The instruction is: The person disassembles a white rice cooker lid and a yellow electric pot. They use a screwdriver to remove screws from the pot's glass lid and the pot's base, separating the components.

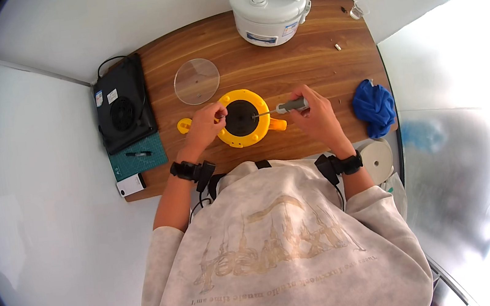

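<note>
In front of me on the wooden table lies a yellow round body (pixel 255 98) with a black disc (pixel 240 124) in its middle; tabs stick out at its left and right. My right hand (pixel 318 117) is wrapped round the grey handle of a screwdriver (pixel 292 106). The thin shaft points left, and its tip is over the right part of the black disc; whether it touches cannot be told. At the left rim of the yellow body is my left hand (pixel 206 129), its fingertips pinched together near the disc. Anything between them is too small to make out.
Beyond the yellow body lies a clear disc (pixel 197 82). A white lidded pot (pixel 269 16) stands at the back. To the left are a black flat appliance (pixel 122 101), a green mat (pixel 157 156) and a black pen (pixel 139 154). A blue cloth (pixel 374 107) lies at the right edge.
</note>
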A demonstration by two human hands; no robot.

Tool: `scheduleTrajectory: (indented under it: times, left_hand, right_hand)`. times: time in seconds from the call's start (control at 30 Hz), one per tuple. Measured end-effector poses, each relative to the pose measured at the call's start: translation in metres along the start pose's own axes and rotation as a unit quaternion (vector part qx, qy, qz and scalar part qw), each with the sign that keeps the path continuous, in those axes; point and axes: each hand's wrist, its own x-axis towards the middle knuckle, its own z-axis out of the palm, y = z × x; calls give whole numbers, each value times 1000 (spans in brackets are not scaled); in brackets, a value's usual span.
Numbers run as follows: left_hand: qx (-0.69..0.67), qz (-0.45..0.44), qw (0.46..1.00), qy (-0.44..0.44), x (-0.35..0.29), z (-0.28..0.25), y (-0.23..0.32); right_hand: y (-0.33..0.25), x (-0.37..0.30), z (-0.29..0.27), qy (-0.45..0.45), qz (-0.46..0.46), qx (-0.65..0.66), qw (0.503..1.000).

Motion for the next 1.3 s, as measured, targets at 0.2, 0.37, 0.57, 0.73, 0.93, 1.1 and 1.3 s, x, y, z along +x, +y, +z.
scheduleTrajectory:
  times: [0.2, 0.37, 0.57, 0.73, 0.93, 1.1, 1.3]
  left_hand:
    - [-4, -147, 989, 19, -49, -39, -59]
    - [-7, -258, 966, -26, -93, -28, -128]
    - [-96, -324, 941, 15, -107, -14, -159]
    - [-86, -285, 954, 47, -109, -6, -176]
    - [-11, -234, 970, 67, -113, -8, -182]
    - [-48, -275, 959, 55, -116, -16, -180]
    - [-26, -242, 970, -3, -120, -29, -177]
  right_hand:
    - [1, 2, 1, 1, 7, 3, 1000]
    - [-3, 4, 3, 0, 18, -14, 1000]
    - [-7, 6, 1, -10, 20, -36, 999]
    - [-7, 6, 2, -6, 19, -37, 999]
    - [-4, 4, 2, 0, 20, -43, 999]
    - [-2, 4, 3, 5, 9, -41, 999]
    - [1, 3, 1, 0, 18, -39, 999]
